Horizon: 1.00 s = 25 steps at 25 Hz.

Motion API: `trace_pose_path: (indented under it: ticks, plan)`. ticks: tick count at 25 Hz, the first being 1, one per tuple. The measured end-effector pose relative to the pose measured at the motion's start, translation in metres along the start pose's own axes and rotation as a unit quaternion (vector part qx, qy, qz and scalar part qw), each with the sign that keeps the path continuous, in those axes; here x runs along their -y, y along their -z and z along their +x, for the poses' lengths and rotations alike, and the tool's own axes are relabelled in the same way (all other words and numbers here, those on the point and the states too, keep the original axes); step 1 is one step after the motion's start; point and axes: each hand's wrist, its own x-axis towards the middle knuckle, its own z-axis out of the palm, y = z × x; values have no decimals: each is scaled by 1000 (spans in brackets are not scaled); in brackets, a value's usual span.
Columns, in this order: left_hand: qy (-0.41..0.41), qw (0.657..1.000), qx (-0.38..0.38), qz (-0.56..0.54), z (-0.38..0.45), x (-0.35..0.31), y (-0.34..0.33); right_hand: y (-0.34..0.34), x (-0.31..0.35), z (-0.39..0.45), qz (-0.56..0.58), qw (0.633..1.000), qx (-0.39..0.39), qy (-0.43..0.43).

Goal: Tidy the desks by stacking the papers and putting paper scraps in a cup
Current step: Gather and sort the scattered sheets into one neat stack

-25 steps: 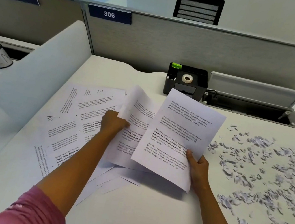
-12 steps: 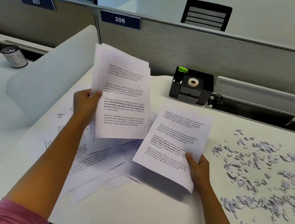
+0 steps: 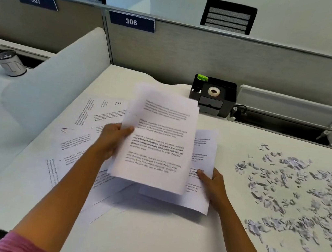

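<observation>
The job has only just begun. The left hand (image 3: 114, 140) grips a small bunch of pages (image 3: 156, 141) by the left edge, thumb on top, and holds it up over the surface (image 3: 145, 236). The right hand (image 3: 213, 182) pinches another sheet (image 3: 205, 152) at its right edge, low and partly under the lifted bunch. It looks like the 2 lots are about to be put together into 1 pile

A lot is still left. More loose pages (image 3: 78, 135) lie spread out flat on the left, pointing every which way. The paper scraps (image 3: 291, 197) are all over the right side of the surface, and none look picked up yet. A cup (image 3: 12, 62) stands far off on the next desk to the left, well apart from the scraps. I cannot tell what is inside it
</observation>
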Motion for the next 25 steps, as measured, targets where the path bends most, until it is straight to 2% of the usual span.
trace_pose_path:
  ticks: [6,12,16,19,22,23,25]
  plan:
    - [62,992,49,103,6,46,-32,-1,-1,3,-12,999,-23,-27]
    - [65,974,158,146,-6,59,-73,-3,-1,7,6,999,-30,-40]
    - [21,972,162,168,-13,68,-95,0,-6,3,-29,999,-34,-3]
    - [-23,973,110,200,-13,76,-100,6,8,0,-43,997,-56,45]
    - [-38,988,31,143,-11,64,-98,11,30,-5,-10,996,-48,72]
    - [-25,995,43,91,-11,55,-97,12,38,-7,0,996,-39,75]
    - [-5,993,117,-6,-11,38,-92,11,56,-10,26,996,-22,80]
